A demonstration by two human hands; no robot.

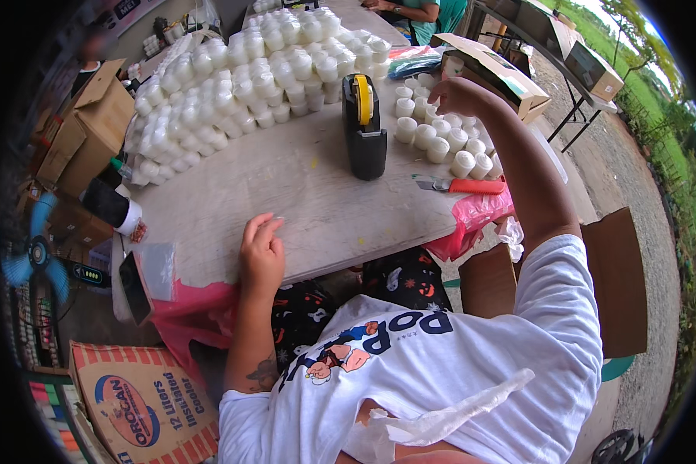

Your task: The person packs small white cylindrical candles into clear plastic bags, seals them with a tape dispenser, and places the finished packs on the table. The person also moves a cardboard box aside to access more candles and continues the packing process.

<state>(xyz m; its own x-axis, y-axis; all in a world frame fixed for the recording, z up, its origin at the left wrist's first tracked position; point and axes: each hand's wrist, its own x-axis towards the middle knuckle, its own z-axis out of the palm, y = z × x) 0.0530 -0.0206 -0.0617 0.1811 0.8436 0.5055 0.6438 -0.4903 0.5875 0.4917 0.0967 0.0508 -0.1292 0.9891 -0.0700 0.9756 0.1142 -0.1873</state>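
My left hand (262, 246) rests near the front edge of the worn table (301, 197), its fingers spread a little and no object visible in it. My right hand (461, 97) reaches over loose small white cup-shaped pieces (424, 137) at the table's right side. Its fingers bend down towards them; whether they grip one is hidden. Between the loose pieces and a large stack of similar white pieces in clear plastic wrap (255, 87) stands a black tape dispenser (366, 145) with a yellow-cored roll. A red-handled utility knife (470, 185) lies nearer me, blade out.
Pink plastic (481, 214) hangs over the front edge. At left are a phone (134, 287), clear plastic sheets (155, 269) and a blue-bladed fan (37, 249). Cardboard boxes (499, 75) (145, 400) stand around the table. Another person's hand (380, 6) shows at the far table.
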